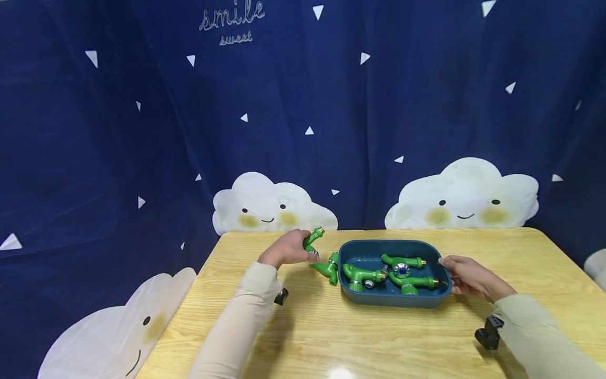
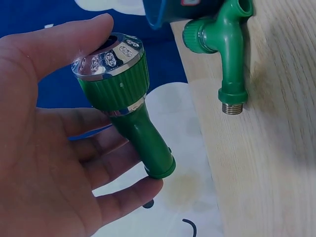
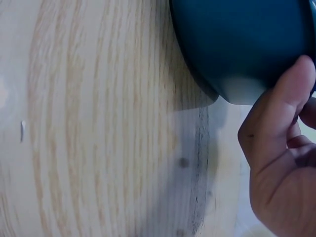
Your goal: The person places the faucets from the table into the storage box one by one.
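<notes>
A green tap (image 2: 126,103) with a shiny knob is held up near the table's back edge, left of the tray (image 1: 393,300).

My left hand (image 1: 287,251) is stretched toward the table's far edge, thumb and fingers (image 2: 123,197) curled around a green tap (image 2: 123,106). My right hand (image 1: 468,276) sits nearer the right edge, thumb (image 3: 276,113) pressed against the blue tray (image 3: 247,44).
</notes>
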Tool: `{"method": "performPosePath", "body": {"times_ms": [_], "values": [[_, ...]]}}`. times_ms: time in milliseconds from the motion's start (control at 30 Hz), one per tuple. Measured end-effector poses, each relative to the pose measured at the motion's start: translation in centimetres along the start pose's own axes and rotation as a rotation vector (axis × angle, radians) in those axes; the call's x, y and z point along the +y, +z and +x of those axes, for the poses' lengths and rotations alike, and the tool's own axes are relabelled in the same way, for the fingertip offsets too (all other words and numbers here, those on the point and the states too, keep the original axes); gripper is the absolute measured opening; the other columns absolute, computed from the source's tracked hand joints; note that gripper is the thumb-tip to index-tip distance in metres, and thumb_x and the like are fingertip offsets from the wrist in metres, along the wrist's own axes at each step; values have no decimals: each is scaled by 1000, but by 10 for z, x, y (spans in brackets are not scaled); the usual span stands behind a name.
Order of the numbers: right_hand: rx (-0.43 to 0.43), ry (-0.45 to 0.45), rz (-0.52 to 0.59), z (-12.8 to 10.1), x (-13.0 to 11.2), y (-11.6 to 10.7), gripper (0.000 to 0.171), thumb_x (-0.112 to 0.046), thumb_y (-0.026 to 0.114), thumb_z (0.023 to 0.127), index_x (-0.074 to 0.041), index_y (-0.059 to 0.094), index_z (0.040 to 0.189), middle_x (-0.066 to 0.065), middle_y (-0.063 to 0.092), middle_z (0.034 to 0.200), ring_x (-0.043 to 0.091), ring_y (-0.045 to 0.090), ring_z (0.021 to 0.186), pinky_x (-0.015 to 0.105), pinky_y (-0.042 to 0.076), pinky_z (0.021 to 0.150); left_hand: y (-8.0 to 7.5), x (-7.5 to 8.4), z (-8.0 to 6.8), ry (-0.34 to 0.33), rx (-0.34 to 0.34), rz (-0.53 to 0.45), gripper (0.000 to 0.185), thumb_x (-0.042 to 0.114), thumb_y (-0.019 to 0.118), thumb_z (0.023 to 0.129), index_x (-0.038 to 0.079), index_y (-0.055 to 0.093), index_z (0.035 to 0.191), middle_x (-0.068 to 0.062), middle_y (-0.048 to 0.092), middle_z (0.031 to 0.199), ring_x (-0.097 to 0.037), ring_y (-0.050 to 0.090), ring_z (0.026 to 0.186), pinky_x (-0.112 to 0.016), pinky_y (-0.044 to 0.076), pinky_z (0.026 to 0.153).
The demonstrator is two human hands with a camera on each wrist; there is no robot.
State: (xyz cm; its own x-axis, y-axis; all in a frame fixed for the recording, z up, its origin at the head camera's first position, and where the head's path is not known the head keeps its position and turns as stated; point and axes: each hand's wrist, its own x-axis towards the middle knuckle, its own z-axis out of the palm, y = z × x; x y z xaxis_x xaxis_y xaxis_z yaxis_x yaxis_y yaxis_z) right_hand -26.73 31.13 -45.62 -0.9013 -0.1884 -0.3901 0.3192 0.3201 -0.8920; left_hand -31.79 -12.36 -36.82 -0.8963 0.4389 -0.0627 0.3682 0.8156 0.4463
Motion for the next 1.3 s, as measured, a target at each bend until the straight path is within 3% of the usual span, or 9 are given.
{"method": "performPosePath", "body": {"times_ms": [500,867,1033,1300], "values": [[9,1,5,1,1,-1,31,-31,31,108,-5,47,106,-3,54,76,7,59,66,22,56,60,0,14,-3,33,-20,-7,46,36,81,78,9,62,110,-1,56,88,-18,53,83,-33,46,78],[16,-14,14,2,1,1,31,-31,31,109,-5,47,104,-4,53,74,5,57,61,20,54,57,6,21,-1,81,-47,-8,42,31,79,79,7,62,108,1,55,82,-15,52,77,-31,45,73],[22,-9,3,2,-1,0,33,-33,32,108,-4,47,111,-5,54,75,5,57,62,20,54,57,7,30,-2,108,-49,62,41,32,78,79,8,62,108,2,56,84,-15,52,77,-30,45,72],[29,6,7,2,0,1,36,-34,32,108,-2,44,118,-5,56,76,5,58,63,20,54,58,7,41,-5,89,-73,145,55,37,77,80,11,59,125,0,58,101,-16,53,88,-30,45,77]]}}
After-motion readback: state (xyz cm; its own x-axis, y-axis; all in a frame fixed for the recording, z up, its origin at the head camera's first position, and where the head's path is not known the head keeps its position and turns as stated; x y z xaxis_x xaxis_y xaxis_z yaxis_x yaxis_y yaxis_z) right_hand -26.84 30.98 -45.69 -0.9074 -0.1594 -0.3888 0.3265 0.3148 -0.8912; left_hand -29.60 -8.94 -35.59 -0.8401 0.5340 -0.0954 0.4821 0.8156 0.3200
